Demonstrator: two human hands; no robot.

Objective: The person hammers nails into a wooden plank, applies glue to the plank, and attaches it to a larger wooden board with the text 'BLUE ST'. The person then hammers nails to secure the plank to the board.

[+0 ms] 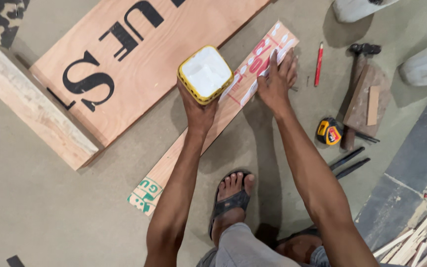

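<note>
The left hand (197,106) grips from below a square yellow plastic tub (205,74) filled with white paste, fingers wrapped on its base. The tub sits above the narrow printed plywood strip (213,118), which lies on the floor, long axis running diagonally from near left to far right. The right hand (277,81) presses flat, fingers spread, on the strip's far end, just right of the tub.

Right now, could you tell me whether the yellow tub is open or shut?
Open: the yellow tub in the left hand has no lid, showing white contents.
</note>
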